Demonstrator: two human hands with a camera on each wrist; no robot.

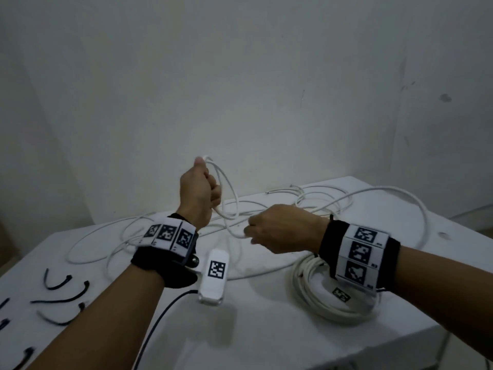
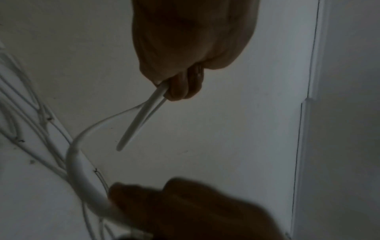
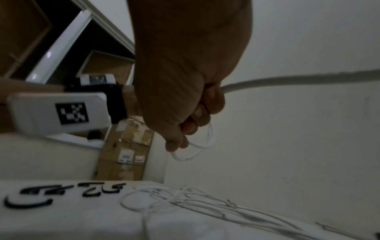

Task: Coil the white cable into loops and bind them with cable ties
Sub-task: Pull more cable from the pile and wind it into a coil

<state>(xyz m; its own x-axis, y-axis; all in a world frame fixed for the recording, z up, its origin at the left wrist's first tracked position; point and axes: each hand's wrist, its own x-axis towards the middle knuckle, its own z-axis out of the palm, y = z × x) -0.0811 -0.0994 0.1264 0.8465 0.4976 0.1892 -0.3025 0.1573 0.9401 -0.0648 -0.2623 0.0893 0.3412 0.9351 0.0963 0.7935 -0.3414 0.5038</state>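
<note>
My left hand is raised above the white table and grips the white cable, which hangs from the fist in small loops. In the left wrist view the left hand holds the cable with its short free end sticking out. To the right and lower, my right hand grips the same cable where it leaves the loops. The right wrist view has the right hand curled round the cable. The rest of the cable lies loose across the table.
A coiled white cable bundle lies under my right wrist. Several black cable ties lie at the table's left front. A white wall stands close behind the table. Cardboard boxes stand beyond the table's left side.
</note>
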